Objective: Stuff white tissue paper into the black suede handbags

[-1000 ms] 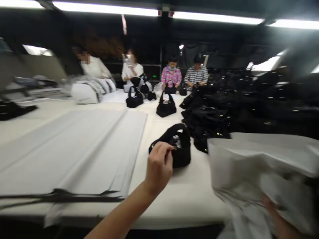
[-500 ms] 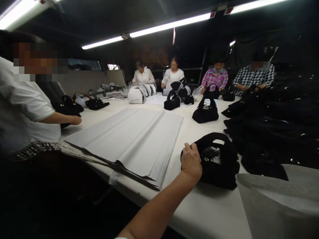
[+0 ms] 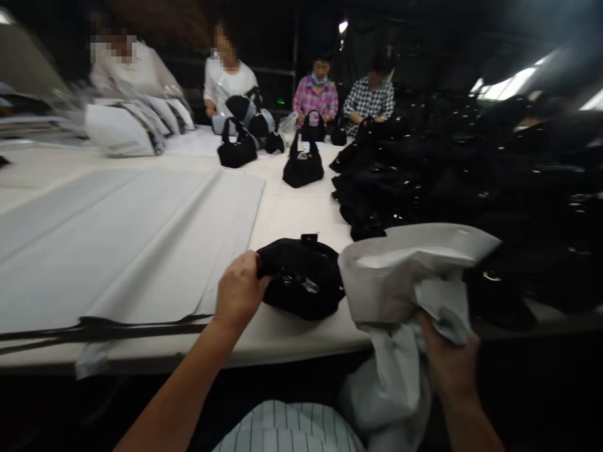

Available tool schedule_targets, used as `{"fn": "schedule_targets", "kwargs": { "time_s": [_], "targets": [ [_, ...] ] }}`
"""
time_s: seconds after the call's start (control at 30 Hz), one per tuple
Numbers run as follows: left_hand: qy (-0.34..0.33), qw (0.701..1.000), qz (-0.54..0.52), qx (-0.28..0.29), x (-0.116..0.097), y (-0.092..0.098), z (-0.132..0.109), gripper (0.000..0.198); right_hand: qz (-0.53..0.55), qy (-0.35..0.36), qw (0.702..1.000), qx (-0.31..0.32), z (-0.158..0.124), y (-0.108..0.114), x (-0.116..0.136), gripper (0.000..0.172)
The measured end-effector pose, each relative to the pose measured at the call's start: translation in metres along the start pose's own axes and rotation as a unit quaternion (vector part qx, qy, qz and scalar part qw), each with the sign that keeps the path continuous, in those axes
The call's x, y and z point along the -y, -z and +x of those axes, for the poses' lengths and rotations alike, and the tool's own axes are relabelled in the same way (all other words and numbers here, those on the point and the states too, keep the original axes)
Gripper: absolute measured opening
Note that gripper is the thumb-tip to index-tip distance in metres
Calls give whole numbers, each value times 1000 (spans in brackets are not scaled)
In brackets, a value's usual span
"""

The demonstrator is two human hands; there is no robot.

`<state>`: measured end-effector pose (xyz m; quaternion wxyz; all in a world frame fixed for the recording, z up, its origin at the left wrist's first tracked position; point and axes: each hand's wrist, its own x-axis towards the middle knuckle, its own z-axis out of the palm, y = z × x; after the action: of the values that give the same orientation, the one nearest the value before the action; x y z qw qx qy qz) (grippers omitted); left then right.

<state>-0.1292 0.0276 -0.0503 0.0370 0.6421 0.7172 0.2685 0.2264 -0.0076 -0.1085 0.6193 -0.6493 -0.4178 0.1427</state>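
A black handbag (image 3: 301,285) lies at the table's near edge, its opening turned towards me. My left hand (image 3: 241,285) grips the bag's left edge, thumb on the near side and fingers behind. In my right hand (image 3: 450,355) is a crumpled sheet of pale grey paper (image 3: 381,282), gathered in the fist, with its upper part flaring beside the bag's right side and its lower part hanging below the table edge. A little clear plastic or a shiny bit shows at the bag's opening.
A stack of large paper sheets (image 3: 155,245) covers the table (image 3: 277,216) on the left. A big heap of black bags (image 3: 405,176) fills the right. Several finished-looking bags, including one black handbag (image 3: 303,166), stand farther back. Several co-workers sit across the table.
The view has swung right and closer. My right hand has come into view holding crumpled paper. My left hand keeps hold of the bag, whose handles no longer stand up.
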Motion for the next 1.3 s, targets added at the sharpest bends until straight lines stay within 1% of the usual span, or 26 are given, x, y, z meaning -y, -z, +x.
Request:
{"fn": "schedule_targets", "kwargs": {
  "time_s": [0.03, 0.07, 0.13, 0.17, 0.23, 0.27, 0.3, 0.33, 0.37, 0.43, 0.47, 0.53, 0.57, 0.6, 0.63, 0.67, 0.7, 0.77, 0.83, 0.87, 0.93, 1.0, 1.07, 1.17, 1.23, 1.3],
  "targets": [
    [17, 999, 27, 10, -1, -2, 2, 19, 5, -14, 1000, 1, 2, -3, 3, 36],
    [31, 998, 60, 20, -3, -4, 4, 23, 13, -8, 1000, 0, 3, -7, 8, 37],
    [45, 990, 129, 24, -6, -11, 10, 33, 27, 9, 999, 35, 5, -15, 21, 35],
    [41, 987, 153, 15, -7, -15, 12, 37, 33, 17, 997, 61, 5, -19, 30, 34],
    [8, 986, 167, -27, -6, -25, 14, 40, 41, 26, 993, 112, 2, -24, 48, 33],
    [-13, 985, 166, -48, -4, -29, 15, 39, 39, 34, 991, 125, 2, -25, 58, 33],
    [-32, 984, 163, -63, -1, -34, 14, 36, 33, 46, 991, 124, 2, -26, 66, 33],
    [-47, 984, 159, -72, 1, -37, 13, 33, 23, 64, 992, 106, 4, -26, 74, 34],
    [-57, 984, 152, -80, 4, -38, 10, 31, 9, 88, 993, 73, 8, -25, 81, 34],
    [-70, 986, 115, -100, 7, -37, 4, 29, -35, 152, 987, -32, 19, -23, 92, 36],
    [-76, 987, 85, -115, 6, -34, 1, 27, -67, 192, 975, -91, 27, -22, 97, 37],
    [-85, 987, 15, -136, 2, -27, -7, 23, -122, 281, 931, -197, 41, -20, 108, 43],
    [-88, 987, -15, -136, -1, -23, -10, 21, -138, 326, 905, -235, 47, -21, 115, 50],
    [-86, 987, -38, -129, -4, -19, -13, 18, -143, 369, 881, -259, 51, -22, 123, 56],
    [-81, 988, -57, -120, -7, -16, -16, 16, -140, 409, 862, -265, 53, -25, 132, 60],
    [-76, 988, -78, -111, -8, -14, -19, 14, -134, 446, 848, -253, 54, -29, 142, 61],
    [-68, 987, -102, -101, -9, -12, -21, 12, -132, 479, 839, -221, 53, -34, 152, 59],
    [-52, 982, -166, -72, -6, -11, -24, 9, -126, 521, 836, -120, 52, -49, 170, 51],
    [-49, 969, -240, -35, -1, -10, -27, 9, -122, 517, 847, -15, 54, -65, 181, 42],
    [-52, 961, -271, -17, 2, -10, -27, 13, -127, 498, 857, 25, 58, -73, 184, 37],
    [-65, 951, -301, 6, 7, -8, -29, 18, -145, 444, 882, 69, 67, -85, 183, 30],
    [-75, 961, -264, 22, 8, -8, -28, 14, -151, 398, 901, 88, 74, -91, 179, 30],
    [-84, 981, -170, 34, 6, -9, -25, 13, -131, 374, 911, 115, 69, -91, 175, 35],
    [-102, 993, -40, 36, 0, -15, -17, 20, -91, 357, 910, 190, 44, -85, 172, 36],
    [-104, 994, -6, 27, -5, -20, -10, 23, -68, 333, 907, 250, 26, -83, 170, 34],
    [-86, 996, -3, 18, -9, -25, -4, 22, -43, 294, 904, 308, 14, -87, 166, 33]
  ]
}}
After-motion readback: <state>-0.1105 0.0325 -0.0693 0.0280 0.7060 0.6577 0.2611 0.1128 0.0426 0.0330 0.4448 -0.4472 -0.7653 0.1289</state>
